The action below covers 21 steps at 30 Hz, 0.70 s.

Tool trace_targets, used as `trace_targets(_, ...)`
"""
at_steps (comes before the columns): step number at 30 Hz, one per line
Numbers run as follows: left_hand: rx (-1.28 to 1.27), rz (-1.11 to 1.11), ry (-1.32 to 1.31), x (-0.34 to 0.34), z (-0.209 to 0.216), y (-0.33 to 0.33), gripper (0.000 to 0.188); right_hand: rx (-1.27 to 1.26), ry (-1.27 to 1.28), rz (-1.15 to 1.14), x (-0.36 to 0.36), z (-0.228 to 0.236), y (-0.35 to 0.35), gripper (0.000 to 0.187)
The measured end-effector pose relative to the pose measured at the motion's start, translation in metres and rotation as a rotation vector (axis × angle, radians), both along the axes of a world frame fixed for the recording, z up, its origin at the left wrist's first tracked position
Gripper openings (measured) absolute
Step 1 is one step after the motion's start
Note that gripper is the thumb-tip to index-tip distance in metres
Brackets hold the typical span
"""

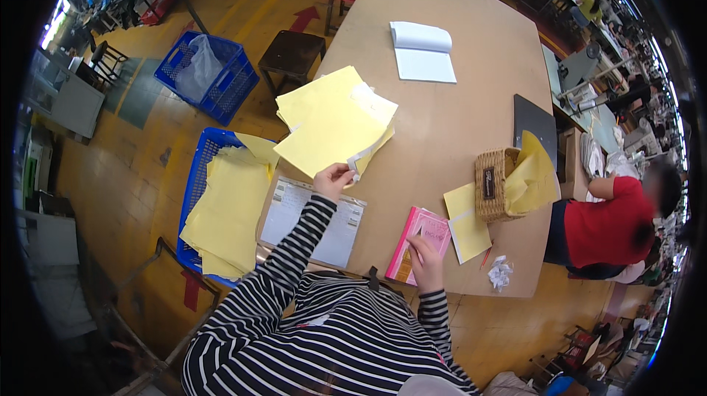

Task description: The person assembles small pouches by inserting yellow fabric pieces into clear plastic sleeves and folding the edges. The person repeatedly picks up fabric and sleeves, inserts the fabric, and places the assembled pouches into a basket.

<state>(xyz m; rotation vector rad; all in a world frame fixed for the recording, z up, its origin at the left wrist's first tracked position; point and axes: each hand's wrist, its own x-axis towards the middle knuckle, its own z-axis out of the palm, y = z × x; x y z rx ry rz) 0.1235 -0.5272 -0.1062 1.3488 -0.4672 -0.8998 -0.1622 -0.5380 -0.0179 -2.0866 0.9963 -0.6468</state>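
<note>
My left hand [335, 181] is closed at the near edge of a loose pile of yellow sheets [324, 123]. Its fingers pinch a white paper strip [358, 162] that curls up along the sheets' edge. Over a pink notebook [407, 254] on the table's near side, my right hand [426, 263] has its thumb and fingers drawn together. Whatever they may hold is too small to make out. Between my arms lies a clear-covered board with white paper [335, 228], partly behind my left forearm.
A blue crate [193, 201] of yellow sheets stands left of the table [412, 138]. On the right are a wicker basket [495, 208], a yellow pad [467, 225] and crumpled paper [500, 274]. An open white notebook [426, 64] lies farther back. A person in red [607, 223] is at right.
</note>
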Motion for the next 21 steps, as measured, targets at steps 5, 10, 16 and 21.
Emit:
trace_targets(5, -0.036, -0.014, -0.012, -0.058, 0.099, 0.038, 0.017, 0.001, -0.259, 0.005, 0.072, 0.06, -0.012, 0.015)
trace_targets(10, -0.052, -0.038, -0.061, -0.08, 0.139, 0.06, 0.015, 0.236, -0.34, -0.041, 0.088, 0.088, -0.008, 0.015)
trace_targets(16, -0.079, -0.131, -0.353, -0.085, 0.152, 0.07, 0.019, 0.363, -0.38, -0.021, 0.079, 0.084, 0.001, 0.011)
trace_targets(21, -0.004, -0.1, -0.682, -0.092, 0.165, 0.074, 0.02, 0.327, -0.363, -0.027, 0.075, 0.083, 0.003, 0.009)
